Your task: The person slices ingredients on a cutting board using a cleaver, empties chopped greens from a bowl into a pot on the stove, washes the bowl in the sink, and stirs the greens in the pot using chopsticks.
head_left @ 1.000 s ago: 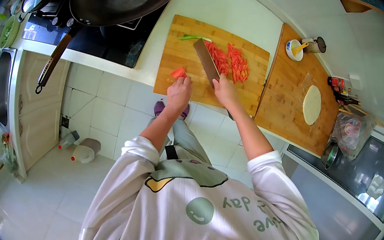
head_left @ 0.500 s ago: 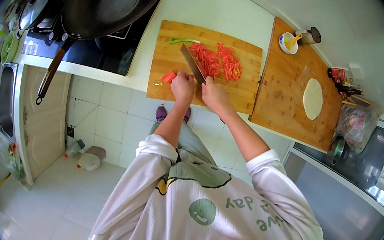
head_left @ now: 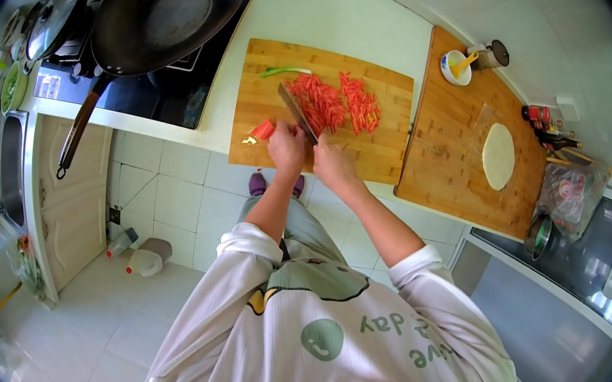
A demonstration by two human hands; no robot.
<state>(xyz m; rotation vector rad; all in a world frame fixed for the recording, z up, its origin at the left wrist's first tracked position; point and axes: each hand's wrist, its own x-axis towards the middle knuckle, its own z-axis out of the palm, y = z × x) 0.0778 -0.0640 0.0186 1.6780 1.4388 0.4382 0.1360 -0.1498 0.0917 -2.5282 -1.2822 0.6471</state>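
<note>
A kitchen, by its look a home one: a wok (head_left: 182, 19) stands over a black stove (head_left: 181, 103), a sink (head_left: 14, 169) is set by panelled cabinet doors (head_left: 77, 207), and on the pale counter (head_left: 314, 10) lies a cutting board (head_left: 385, 152) with chopped red food (head_left: 320, 104), beside a wooden board (head_left: 442, 178) bearing dough (head_left: 498, 156).

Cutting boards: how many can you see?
2: the left board, under the knife, and the right board, which bears the dough. Others could be hidden.
</note>
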